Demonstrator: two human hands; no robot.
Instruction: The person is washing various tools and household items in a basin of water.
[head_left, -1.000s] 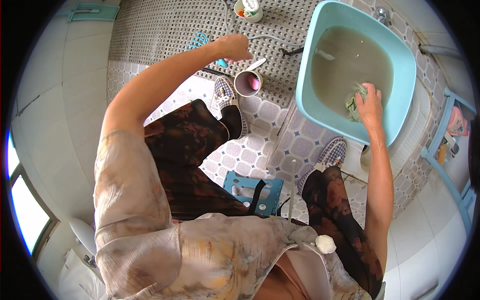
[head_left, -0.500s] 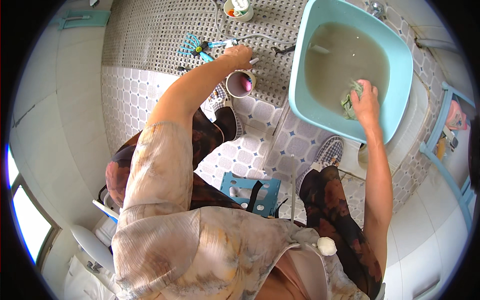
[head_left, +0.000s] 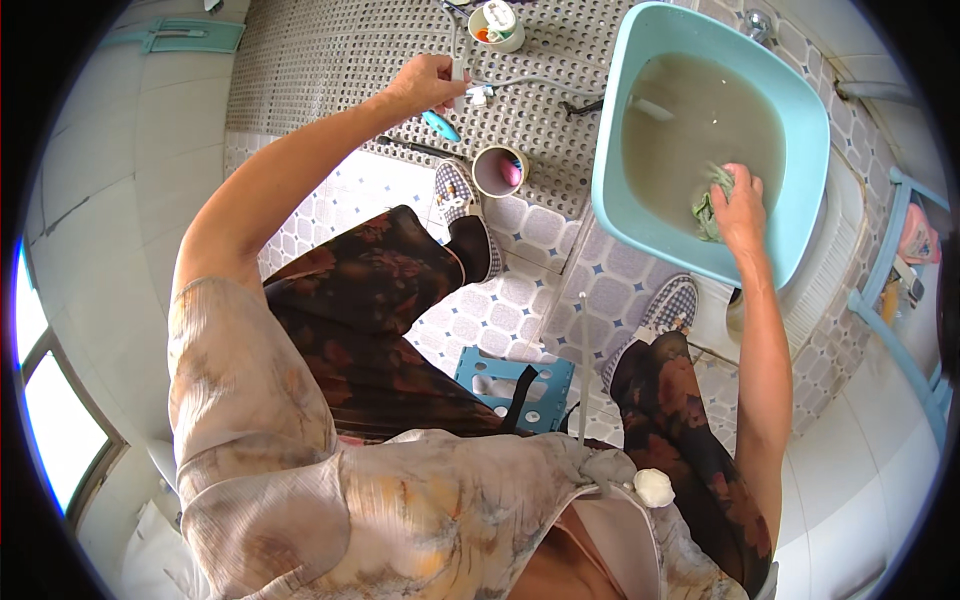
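Observation:
My right hand (head_left: 740, 212) is closed on a wet green cloth (head_left: 706, 214) at the near right side of the murky water in a light-blue basin (head_left: 609, 150). My left hand (head_left: 428, 84), over the holed mat, has its fingers closed round a slim whitish stick-like thing (head_left: 458, 72); its kind does not show. Just below that hand lies a blue handle (head_left: 440, 126). To the right of the fingers is a small white-and-blue piece (head_left: 480, 93). A white cup (head_left: 482, 172) with something pink inside stands nearer to me.
A second white cup (head_left: 510, 40) with small items stands farther off on the grey holed mat (head_left: 320, 85). A grey hose (head_left: 545, 82) runs toward the basin. A blue folding stool (head_left: 550, 392) is between my feet. A blue rack (head_left: 893, 330) holds bottles at right.
My left hand has moved left and farther away, carrying the whitish stick-like thing. The blue claw-shaped tool is now mostly out of sight. My right hand stays on the cloth.

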